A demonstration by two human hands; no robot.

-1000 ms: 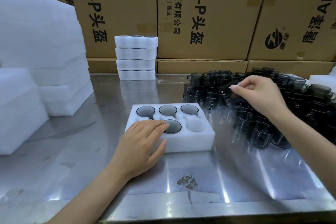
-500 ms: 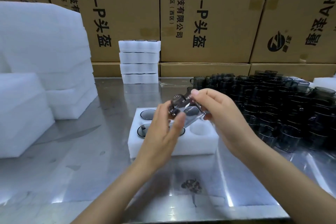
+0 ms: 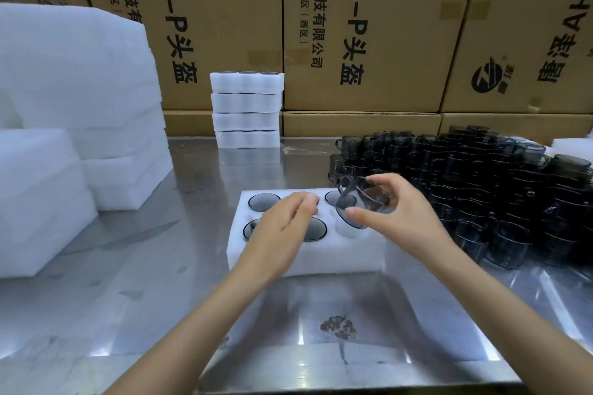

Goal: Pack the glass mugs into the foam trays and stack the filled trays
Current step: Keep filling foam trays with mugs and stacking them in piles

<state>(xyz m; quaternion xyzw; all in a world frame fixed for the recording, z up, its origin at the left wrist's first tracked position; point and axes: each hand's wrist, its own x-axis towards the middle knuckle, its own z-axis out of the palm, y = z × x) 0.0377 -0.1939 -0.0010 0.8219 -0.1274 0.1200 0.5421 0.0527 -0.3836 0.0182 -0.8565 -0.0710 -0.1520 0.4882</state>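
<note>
Glass mug (image 3: 361,202) tilted, pinched between right hand (image 3: 404,218) thumb and fingers, over the foam tray's (image 3: 305,258) empty near-right pocket. Left hand (image 3: 282,231), fingers loosely extended, holds nothing now; half a second ago it touched the mug. Loose mugs (image 3: 481,192) beyond right hand on bench (image 3: 144,282).

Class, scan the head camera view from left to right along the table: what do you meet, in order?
Blank foam stack → stack of filled trays → left hand → right hand holding a mug → pile of dark glass mugs.

We see a shiny metal desk (image 3: 134,266) reflecting light; behind its far edge stands a wall of brown cardboard boxes (image 3: 369,26) with printed characters.
</note>
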